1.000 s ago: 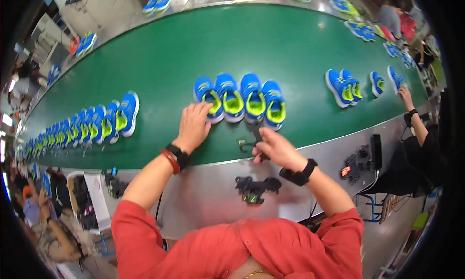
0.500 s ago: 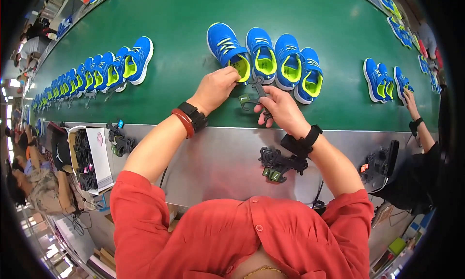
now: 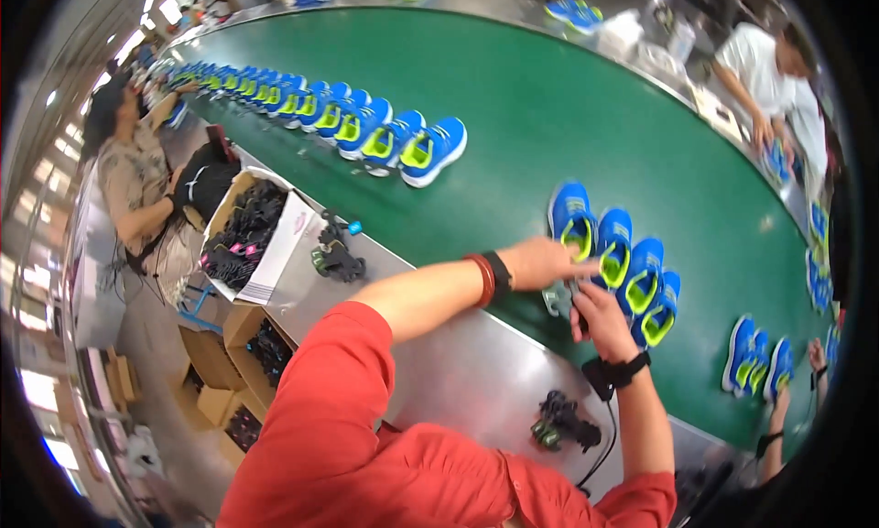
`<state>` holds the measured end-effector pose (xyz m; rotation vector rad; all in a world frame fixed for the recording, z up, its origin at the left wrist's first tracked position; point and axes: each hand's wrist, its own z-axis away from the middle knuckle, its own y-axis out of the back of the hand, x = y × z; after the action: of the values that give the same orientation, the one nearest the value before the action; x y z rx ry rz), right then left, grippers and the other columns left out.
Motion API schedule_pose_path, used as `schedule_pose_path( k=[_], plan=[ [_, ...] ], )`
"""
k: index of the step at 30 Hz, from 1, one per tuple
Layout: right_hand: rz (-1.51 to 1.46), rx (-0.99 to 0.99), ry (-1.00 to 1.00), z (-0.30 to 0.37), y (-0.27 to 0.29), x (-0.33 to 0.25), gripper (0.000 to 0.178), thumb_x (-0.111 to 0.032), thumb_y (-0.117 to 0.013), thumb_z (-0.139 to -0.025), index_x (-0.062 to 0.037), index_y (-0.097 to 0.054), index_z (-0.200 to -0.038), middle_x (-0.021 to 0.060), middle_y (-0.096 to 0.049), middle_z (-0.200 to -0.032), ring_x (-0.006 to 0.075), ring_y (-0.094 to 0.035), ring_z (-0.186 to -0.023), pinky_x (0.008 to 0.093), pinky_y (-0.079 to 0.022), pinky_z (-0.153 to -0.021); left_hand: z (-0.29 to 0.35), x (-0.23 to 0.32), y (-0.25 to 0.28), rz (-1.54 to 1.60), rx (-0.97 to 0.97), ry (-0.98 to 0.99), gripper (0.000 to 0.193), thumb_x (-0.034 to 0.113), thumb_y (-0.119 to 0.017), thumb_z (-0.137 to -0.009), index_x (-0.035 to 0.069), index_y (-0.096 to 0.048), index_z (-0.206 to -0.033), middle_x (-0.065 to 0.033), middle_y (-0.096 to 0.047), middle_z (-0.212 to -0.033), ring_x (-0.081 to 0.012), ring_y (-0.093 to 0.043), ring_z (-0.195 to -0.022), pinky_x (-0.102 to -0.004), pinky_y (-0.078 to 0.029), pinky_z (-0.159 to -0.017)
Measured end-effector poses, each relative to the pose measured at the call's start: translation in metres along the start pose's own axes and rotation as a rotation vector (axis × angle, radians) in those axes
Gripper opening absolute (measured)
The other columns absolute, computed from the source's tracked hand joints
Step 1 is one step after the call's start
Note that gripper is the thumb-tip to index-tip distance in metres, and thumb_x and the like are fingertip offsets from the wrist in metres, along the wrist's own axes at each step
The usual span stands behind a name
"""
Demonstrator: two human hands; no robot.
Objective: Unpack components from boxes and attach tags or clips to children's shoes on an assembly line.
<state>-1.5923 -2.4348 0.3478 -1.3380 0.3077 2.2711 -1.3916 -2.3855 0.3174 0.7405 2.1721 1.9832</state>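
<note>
Several blue shoes with lime-green linings stand in a slanted group on the green belt; the leftmost shoe (image 3: pixel 572 215) and its neighbour (image 3: pixel 615 244) are just beyond my hands. My left hand (image 3: pixel 542 263) reaches across by their heels, fingers drawn together and slightly blurred; what its fingertips grip is hidden. Close against it, my right hand (image 3: pixel 602 317) is closed on a dark plastic shoe hanger (image 3: pixel 574 288) with a grey-green tag (image 3: pixel 556 299). A pile of black hangers (image 3: pixel 565 422) lies on the metal ledge below.
A long row of blue shoes (image 3: pixel 366 125) runs away to the left. Beside the ledge stands a white carton (image 3: pixel 284 244) of hangers, with another hanger heap (image 3: pixel 337 253) near it. Co-workers sit at left and far right; another person's hand (image 3: pixel 780 402) touches shoes at right.
My view has swung to the left, bringing more of the shoe row and cartons into sight. My left hand has moved from inside the leftmost shoe's heel toward my right hand and the hanger.
</note>
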Motion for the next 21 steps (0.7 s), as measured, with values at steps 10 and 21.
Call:
schedule_pose_path(
  k=[10,21],
  plan=[
    [0.985,0.442,0.609,-0.004,0.032,-0.032,0.026,-0.003,-0.063,-0.079,0.0016,-0.061,-0.105,0.0176,-0.062,-0.103,0.0338,-0.059,-0.094,0.0374,-0.048,-0.081,0.042,0.000,0.035,-0.042,-0.029,0.268,0.045,0.008,-0.054,-0.082,0.024,-0.056,-0.124,-0.0160,-0.061,-0.091,-0.0354,-0.064,-0.069,-0.0446,-0.051,-0.060],
    [1.533,0.289,0.799,-0.033,0.023,-0.029,0.019,-0.024,-0.072,-0.072,-0.0099,-0.065,-0.083,0.0058,-0.062,-0.089,0.0275,-0.055,-0.095,0.0419,-0.042,-0.079,0.034,-0.004,0.027,0.313,-0.075,0.547,0.038,0.005,-0.054,-0.077,0.017,-0.070,-0.109,-0.0173,-0.067,-0.105,-0.0370,-0.064,-0.094,-0.0438,-0.051,-0.084]
  ],
)
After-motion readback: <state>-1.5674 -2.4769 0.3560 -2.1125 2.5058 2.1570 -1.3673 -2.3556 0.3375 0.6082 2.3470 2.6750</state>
